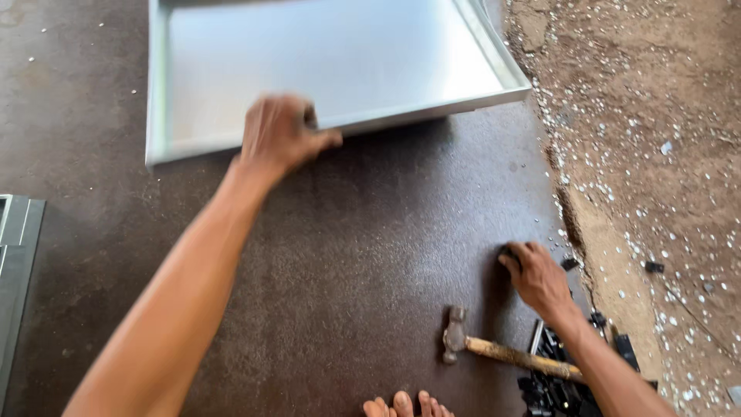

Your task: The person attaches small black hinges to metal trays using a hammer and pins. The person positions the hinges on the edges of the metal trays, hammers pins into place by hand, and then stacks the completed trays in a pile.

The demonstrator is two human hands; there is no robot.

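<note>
Left hand [279, 135] clamped on near folded lip of the shiny rectangular sheet-metal tray [332, 58] lying far-centre on the dark floor, right hand [536, 276] curled over a small black piece, grip unclear; tray likely light, stiff, slick, sharp-edged, so hold the lip.

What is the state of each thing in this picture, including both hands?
Metal tray: flat on the floor, open side up, front rim gripped.
Left hand: closed on the tray's front rim.
Right hand: fingers on a small black piece.
Hammer: lying flat, unheld.
Black parts pile: loose on the floor.
</note>
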